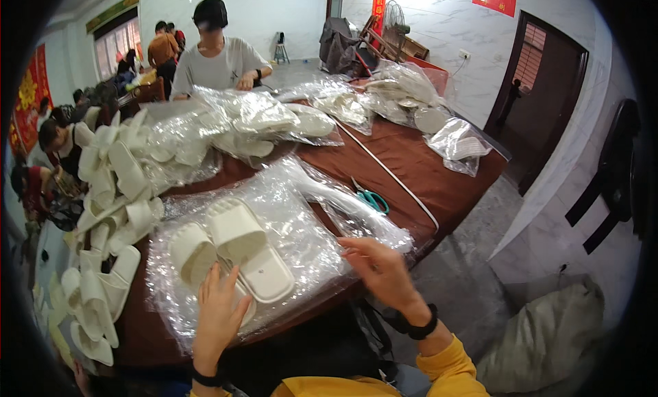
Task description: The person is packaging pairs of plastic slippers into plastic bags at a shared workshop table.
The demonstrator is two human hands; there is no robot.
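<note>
A pair of cream slippers lies on a stack of clear plastic bags (288,205) in front of me. The right slipper (269,273) sits sole down, its broad strap away from me. Partly behind my fingers is the left slipper (192,249). My left hand (221,304) is open, fingers spread over the near end of the pair, touching or just above it. Over the right edge of the bags hovers my right hand (377,265), its fingers loosely bent and apart, with nothing visible in them. Teal-handled scissors (371,198) rest beyond the bags.
Loose cream slippers (127,171) are heaped along the table's left side. Bagged slippers (253,116) line the far side, where a person in a white shirt (219,61) stands. A white strip (387,174) crosses the brown tablecloth (449,198). A grey sack (548,335) lies at right.
</note>
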